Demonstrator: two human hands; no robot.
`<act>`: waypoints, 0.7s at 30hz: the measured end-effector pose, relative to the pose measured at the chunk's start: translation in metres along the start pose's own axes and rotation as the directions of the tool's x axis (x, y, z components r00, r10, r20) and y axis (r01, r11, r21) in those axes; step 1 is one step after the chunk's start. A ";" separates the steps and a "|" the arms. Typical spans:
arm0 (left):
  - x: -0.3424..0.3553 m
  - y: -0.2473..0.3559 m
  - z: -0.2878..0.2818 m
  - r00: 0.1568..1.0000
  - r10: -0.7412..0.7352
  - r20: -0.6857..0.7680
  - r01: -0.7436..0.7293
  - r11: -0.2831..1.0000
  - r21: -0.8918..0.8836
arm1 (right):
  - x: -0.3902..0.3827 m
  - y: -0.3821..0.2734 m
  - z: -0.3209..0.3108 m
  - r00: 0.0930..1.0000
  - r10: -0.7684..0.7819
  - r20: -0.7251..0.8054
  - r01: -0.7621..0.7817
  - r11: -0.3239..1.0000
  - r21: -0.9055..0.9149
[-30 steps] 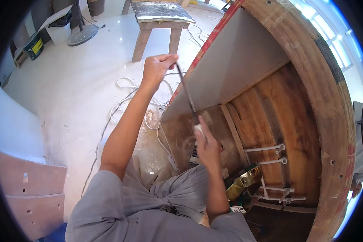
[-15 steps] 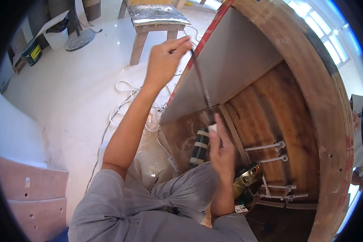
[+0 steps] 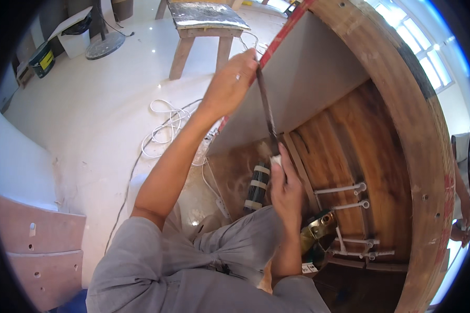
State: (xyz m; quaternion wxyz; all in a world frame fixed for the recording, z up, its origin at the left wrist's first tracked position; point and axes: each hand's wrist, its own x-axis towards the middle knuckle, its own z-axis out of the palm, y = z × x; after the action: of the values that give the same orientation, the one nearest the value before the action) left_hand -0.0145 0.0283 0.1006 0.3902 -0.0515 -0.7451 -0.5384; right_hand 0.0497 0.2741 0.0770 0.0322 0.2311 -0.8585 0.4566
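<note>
My left hand point(image 3: 232, 83) pinches the upper end of a long, thin dark rod point(image 3: 264, 99). The rod slants down to my right hand point(image 3: 287, 185), whose fingers are wrapped around its lower end and a small white piece point(image 3: 275, 160), too blurred to identify. Both hands work at the open side of a curved wooden cabinet point(image 3: 376, 120). A dark bundle with pale bands point(image 3: 257, 188) lies left of my right hand, and a brass-coloured fitting point(image 3: 318, 229) is below it.
White pipe fittings point(image 3: 350, 188) line the cabinet. A wooden stool point(image 3: 203, 18) stands ahead. Coiled white cord point(image 3: 162, 107) lies on the floor point(image 3: 89, 130); curved pink boards point(image 3: 42, 235) are at lower left. Another person's arm point(image 3: 462, 188) shows at far right.
Both my hands have moved rightward with the rod since a second ago, my left also higher. The banded bundle shows more. The other person's arm has come further into view.
</note>
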 end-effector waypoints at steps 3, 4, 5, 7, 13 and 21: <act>0.005 -0.030 -0.007 0.994 0.004 -0.112 0.011 0.990 0.138 | 0.022 -0.006 0.024 0.993 -0.097 0.071 0.098 0.995 -0.008; 0.005 -0.036 -0.014 0.988 -0.120 -0.095 0.127 0.989 0.071 | 0.027 -0.013 0.027 0.987 -0.007 0.163 0.015 0.999 -0.047; 0.002 -0.043 -0.017 0.968 -0.241 -0.072 0.242 0.970 0.007 | 0.023 -0.010 0.027 0.985 -0.002 0.175 0.011 0.999 -0.050; -0.004 -0.046 -0.005 0.993 -0.105 -0.046 0.106 0.994 0.031 | 0.013 0.003 0.025 0.992 -0.109 0.062 0.110 0.994 -0.006; -0.010 -0.033 -0.009 0.998 -0.001 -0.056 0.014 0.973 0.231 | 0.012 0.017 0.039 0.996 -0.007 0.091 -0.003 0.995 0.101; -0.037 -0.054 0.005 0.957 -0.276 -0.092 0.290 0.921 0.258 | -0.012 0.053 0.056 0.995 0.010 0.104 -0.012 1.000 0.022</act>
State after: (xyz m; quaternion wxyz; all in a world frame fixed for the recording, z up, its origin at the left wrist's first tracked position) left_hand -0.0186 0.0223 0.0351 0.3316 0.1246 -0.8001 -0.4841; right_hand 0.0470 0.2585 0.0005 -0.0175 0.2503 -0.8551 0.4536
